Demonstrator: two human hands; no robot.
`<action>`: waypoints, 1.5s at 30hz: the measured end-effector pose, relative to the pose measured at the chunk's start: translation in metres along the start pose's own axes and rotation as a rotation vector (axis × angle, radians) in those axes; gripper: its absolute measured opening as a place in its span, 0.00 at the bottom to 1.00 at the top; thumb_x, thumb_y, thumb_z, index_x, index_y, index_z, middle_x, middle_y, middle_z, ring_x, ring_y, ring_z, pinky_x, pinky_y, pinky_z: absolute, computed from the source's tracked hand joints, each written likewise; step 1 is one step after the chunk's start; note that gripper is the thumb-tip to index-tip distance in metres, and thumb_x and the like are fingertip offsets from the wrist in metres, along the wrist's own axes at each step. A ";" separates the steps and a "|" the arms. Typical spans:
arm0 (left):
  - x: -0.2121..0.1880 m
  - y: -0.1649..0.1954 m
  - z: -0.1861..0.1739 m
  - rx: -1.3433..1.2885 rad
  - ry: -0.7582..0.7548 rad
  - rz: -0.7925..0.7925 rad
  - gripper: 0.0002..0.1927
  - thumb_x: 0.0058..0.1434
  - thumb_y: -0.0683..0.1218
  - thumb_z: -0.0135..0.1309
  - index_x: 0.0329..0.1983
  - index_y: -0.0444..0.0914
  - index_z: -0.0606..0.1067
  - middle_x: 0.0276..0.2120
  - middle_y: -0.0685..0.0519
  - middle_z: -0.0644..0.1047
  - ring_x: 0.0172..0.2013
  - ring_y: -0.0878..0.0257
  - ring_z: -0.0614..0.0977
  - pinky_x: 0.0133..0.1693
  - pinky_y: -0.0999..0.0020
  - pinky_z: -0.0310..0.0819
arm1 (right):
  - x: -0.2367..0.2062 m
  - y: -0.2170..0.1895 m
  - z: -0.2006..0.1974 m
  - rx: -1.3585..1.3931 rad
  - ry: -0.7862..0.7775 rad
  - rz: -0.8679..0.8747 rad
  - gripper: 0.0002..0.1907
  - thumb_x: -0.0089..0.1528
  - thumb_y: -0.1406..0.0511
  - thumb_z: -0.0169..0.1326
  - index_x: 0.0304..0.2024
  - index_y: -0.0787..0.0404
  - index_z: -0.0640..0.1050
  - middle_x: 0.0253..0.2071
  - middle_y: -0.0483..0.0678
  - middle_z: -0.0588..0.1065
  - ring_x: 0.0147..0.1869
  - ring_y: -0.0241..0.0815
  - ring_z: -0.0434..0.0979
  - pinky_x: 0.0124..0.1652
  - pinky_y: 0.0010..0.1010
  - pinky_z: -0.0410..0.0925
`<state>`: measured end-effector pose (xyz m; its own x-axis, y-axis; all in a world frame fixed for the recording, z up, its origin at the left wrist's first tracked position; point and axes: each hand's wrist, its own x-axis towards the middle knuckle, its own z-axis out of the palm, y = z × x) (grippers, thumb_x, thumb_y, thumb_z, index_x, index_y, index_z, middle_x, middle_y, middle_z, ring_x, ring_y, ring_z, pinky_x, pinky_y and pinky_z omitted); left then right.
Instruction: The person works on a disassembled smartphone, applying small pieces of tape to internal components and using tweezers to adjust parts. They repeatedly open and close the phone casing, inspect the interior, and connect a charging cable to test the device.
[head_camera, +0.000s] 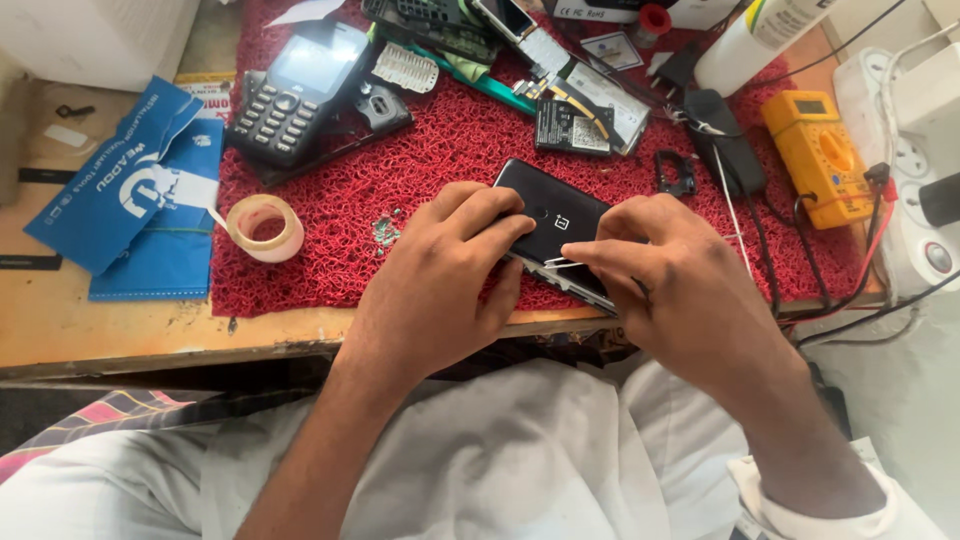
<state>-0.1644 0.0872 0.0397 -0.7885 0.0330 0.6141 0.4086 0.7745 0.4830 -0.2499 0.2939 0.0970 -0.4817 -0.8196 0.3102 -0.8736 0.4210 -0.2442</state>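
At nine o'clock from your hands a roll of tape (265, 227) lies on the edge of the red mat (440, 160), with a keypad phone (297, 92) at eleven o'clock. Your left hand (440, 280) curls its fingers over the near end of the black smartphone (555, 222), which lies back-up at the mat's front edge, gripping it. Your right hand (680, 290) pinches a thin white pick (562, 264) at the phone's side seam, and a yellow multimeter (820, 155) sits at two o'clock.
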 end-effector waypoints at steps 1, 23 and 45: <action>0.000 0.000 0.000 0.002 0.001 0.003 0.17 0.56 0.40 0.58 0.49 0.31 0.78 0.52 0.46 0.76 0.56 0.48 0.75 0.58 0.53 0.69 | 0.001 0.000 0.000 0.003 -0.010 0.002 0.19 0.52 0.75 0.61 0.46 0.57 0.84 0.42 0.52 0.76 0.47 0.52 0.78 0.45 0.41 0.72; 0.000 0.002 0.004 0.047 -0.017 -0.002 0.18 0.56 0.40 0.58 0.49 0.29 0.78 0.51 0.46 0.76 0.55 0.50 0.76 0.57 0.56 0.72 | 0.009 0.032 -0.006 0.076 -0.119 -0.299 0.15 0.56 0.76 0.59 0.46 0.64 0.80 0.38 0.53 0.77 0.38 0.52 0.80 0.35 0.39 0.72; -0.002 0.001 0.005 0.067 0.009 0.000 0.19 0.56 0.40 0.57 0.51 0.28 0.79 0.51 0.47 0.76 0.54 0.51 0.76 0.56 0.56 0.72 | 0.013 0.024 -0.010 0.007 -0.258 -0.151 0.12 0.60 0.66 0.62 0.45 0.65 0.79 0.34 0.53 0.78 0.34 0.55 0.80 0.32 0.42 0.70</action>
<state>-0.1645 0.0910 0.0354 -0.7843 0.0282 0.6197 0.3770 0.8150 0.4400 -0.2776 0.2970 0.1039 -0.3124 -0.9447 0.0998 -0.9330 0.2853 -0.2194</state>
